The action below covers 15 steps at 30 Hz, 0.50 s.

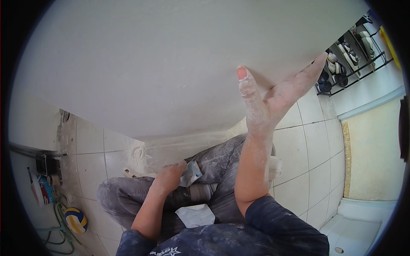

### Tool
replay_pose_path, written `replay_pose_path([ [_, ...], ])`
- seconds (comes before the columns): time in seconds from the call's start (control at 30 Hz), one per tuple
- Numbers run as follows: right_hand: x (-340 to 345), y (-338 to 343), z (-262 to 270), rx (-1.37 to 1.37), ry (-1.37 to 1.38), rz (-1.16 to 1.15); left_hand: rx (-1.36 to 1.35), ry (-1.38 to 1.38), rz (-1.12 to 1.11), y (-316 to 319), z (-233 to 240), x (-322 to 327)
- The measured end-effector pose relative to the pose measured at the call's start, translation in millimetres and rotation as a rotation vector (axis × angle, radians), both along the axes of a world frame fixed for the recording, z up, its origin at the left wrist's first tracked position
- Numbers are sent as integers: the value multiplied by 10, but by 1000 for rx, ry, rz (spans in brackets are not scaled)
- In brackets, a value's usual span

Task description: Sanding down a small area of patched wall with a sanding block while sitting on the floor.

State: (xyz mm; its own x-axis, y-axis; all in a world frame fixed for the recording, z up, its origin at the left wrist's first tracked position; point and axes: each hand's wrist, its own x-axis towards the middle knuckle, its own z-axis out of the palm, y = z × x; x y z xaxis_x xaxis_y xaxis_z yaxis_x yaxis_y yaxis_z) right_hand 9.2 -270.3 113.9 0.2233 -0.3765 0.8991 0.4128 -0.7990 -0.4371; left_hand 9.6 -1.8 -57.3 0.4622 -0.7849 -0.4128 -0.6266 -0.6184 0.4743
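Observation:
A smooth white wall surface (153,64) fills the area before me. Its edge of contact is at my right hand (267,107), which has its fingers stretched along the surface and its thumb spread apart. White dust coats that thumb and palm, and nothing is held there. Low over my crossed legs, my left hand (169,177) grips a folded piece of sandpaper (192,174) with a pale blue-grey face. A second pale sheet (196,216), perhaps sandpaper, lies on my lap. My dark trousers (128,192) are covered in dust.
White powder (137,156) is heaped on the tiled floor (294,150) at the wall's foot. A shoe rack (355,75) stands at upper right. At left are a volleyball (76,220), a green hose (61,236) and a bucket (46,190).

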Motion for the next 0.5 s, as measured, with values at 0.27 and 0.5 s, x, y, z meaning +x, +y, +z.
replay_pose_path([
  [0.27, -41, -12, 38, -3, 27, -7, -1, -18, -13, -30, 14, 2],
  [0.5, 11, -17, -11, 6, -58, 132, 16, -18, -6, -18, 18, 1],
])
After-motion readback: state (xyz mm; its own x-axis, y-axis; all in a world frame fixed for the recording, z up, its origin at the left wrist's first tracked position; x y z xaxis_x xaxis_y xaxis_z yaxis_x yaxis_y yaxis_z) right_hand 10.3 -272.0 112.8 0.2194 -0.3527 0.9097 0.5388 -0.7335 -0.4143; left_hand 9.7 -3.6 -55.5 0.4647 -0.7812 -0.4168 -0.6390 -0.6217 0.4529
